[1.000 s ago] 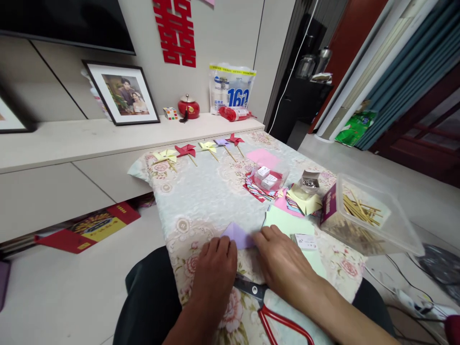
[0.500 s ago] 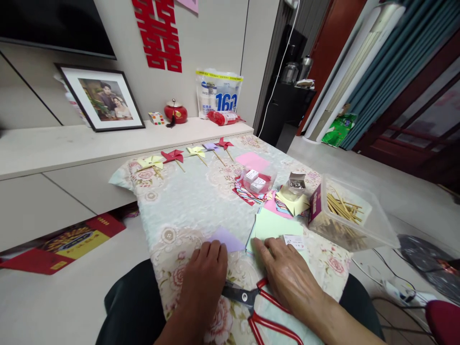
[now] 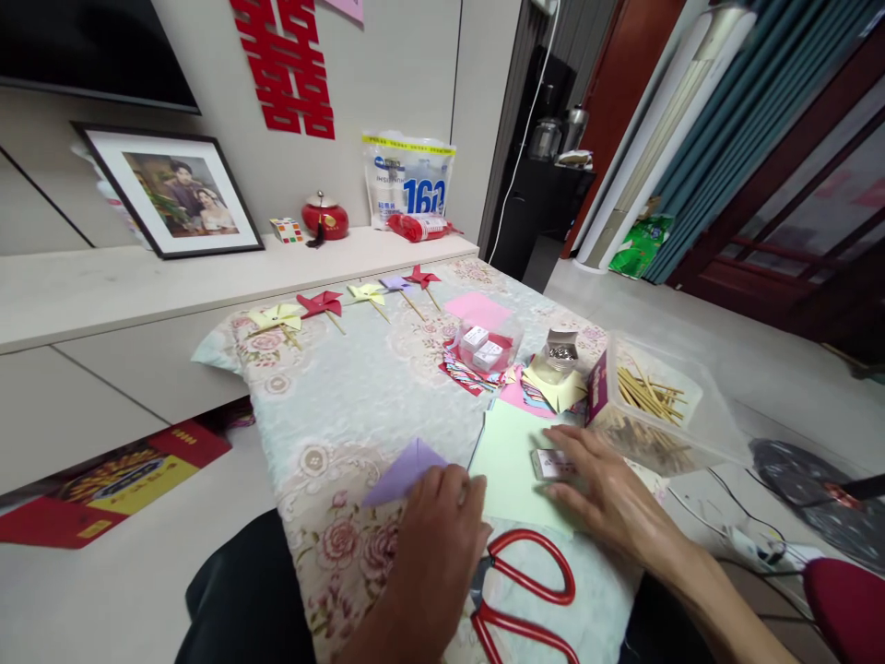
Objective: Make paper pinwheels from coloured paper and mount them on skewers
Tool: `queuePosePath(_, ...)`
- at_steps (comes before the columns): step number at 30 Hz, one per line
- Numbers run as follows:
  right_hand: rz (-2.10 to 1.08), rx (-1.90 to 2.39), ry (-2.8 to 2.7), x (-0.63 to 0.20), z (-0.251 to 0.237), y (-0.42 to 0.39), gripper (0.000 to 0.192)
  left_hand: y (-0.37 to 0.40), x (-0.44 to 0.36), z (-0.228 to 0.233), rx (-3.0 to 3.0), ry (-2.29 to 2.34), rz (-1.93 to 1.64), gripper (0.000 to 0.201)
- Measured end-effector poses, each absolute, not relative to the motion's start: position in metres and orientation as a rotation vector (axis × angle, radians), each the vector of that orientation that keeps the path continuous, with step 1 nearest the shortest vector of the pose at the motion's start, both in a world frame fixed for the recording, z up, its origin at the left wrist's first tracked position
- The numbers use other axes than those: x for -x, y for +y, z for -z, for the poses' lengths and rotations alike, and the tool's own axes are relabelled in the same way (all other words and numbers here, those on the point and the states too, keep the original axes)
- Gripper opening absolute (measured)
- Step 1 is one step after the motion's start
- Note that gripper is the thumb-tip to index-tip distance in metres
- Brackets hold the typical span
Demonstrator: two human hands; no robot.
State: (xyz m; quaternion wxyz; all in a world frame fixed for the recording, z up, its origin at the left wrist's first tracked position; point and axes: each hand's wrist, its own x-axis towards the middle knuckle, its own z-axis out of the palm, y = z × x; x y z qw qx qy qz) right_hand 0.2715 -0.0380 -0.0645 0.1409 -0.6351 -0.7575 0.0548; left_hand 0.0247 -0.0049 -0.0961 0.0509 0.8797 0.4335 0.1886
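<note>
My left hand (image 3: 439,535) flat, fingers loosely spread, pressing purple paper (image 3: 405,468), gripping nothing. My right hand (image 3: 608,489) open, fingertips touching small card (image 3: 551,463) on green sheet (image 3: 508,461). Scissors (image 3: 518,590) just below green sheet; stick box (image 3: 650,406) beside it.

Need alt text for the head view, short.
Left hand presses a folded purple paper on a floral tablecloth; right hand touches a small card on green paper. Red scissors lie between them.
</note>
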Motion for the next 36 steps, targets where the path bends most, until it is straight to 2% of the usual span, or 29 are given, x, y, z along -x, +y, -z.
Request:
queuePosePath(2, -0.221, 1.853, -2.213, -0.271, 0.068, -0.037, 0.053, -0.006, -0.037, 0.095, -2.799, 1.261, -0.545, 0.026)
queuePosePath(7, -0.232, 1.908, -2.192, -0.269, 0.077, -0.032, 0.046, -0.004, -0.047, 0.096, -2.995, 1.115, -0.641, 0.020)
queuePosePath(16, -0.232, 1.863, -2.166, -0.267, 0.076, -0.024, 0.040, 0.013, -0.044, 0.105, -2.960, 1.045, -0.844, 0.013)
queuePosePath(20, -0.213, 1.850, -2.168, -0.261, 0.076, -0.020, 0.030, 0.016, -0.045, 0.099, -2.973, 1.103, -0.834, 0.012)
queuePosePath(26, -0.087, 1.728, -2.171, -0.253, 0.073, -0.024, 0.032, -0.004, -0.013, 0.101, -2.901, 1.323, -0.909, 0.025)
queuePosePath(31, -0.165, 1.618, -2.220, -0.223, 0.067, -0.021, 0.030, -0.001, 0.015, 0.110, -2.913, 1.580, -0.640, 0.026)
queuePosePath(36, -0.292, 1.579, -2.279, -0.189, 0.058, -0.008, 0.029, 0.008, 0.011, 0.102, -3.052, 1.527, -0.349, 0.032)
